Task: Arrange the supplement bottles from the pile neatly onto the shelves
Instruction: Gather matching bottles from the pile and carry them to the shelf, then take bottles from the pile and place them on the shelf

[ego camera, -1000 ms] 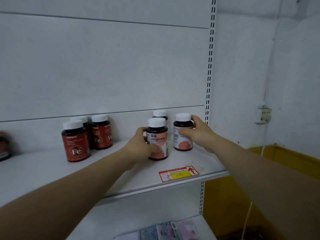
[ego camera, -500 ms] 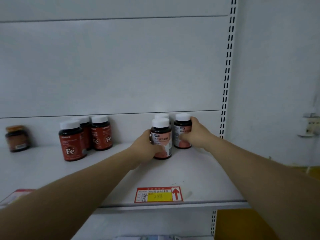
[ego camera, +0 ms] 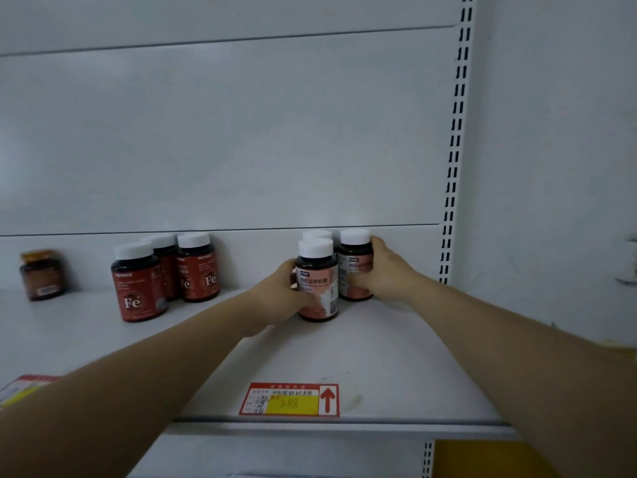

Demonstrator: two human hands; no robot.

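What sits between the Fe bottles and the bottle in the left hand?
Nothing stands there: the head view shows bare shelf from the Fe bottles to the left hand gripping the front pink-label bottle.

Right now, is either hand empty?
No, the left hand grips the front pink-label bottle and the right hand grips the right pink-label bottle.
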